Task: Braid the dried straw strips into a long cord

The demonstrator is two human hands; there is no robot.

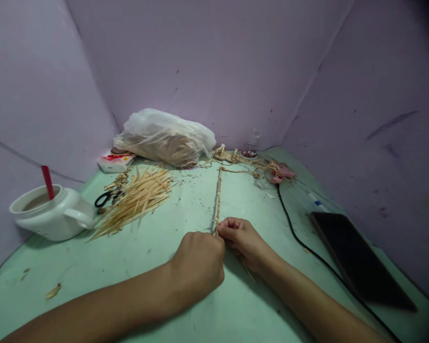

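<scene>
A thin braided straw cord point(219, 197) runs across the pale green table point(128, 267) from the back toward me. Both hands meet at its near end. My left hand point(199, 264) is closed in a fist against that end. My right hand point(243, 240) pinches the same end with fingers pressed together. A loose strand trails under my right wrist. A pile of cut straw strips point(137, 197) lies to the left of the cord.
A white cup point(52, 214) with a red stick stands at the left. Black scissors point(105, 197) lie beside the straw. A plastic bag point(168, 138), a small box point(116, 161), a pink glue gun point(280, 174) with black cable, and a dark phone point(357, 259) lie around.
</scene>
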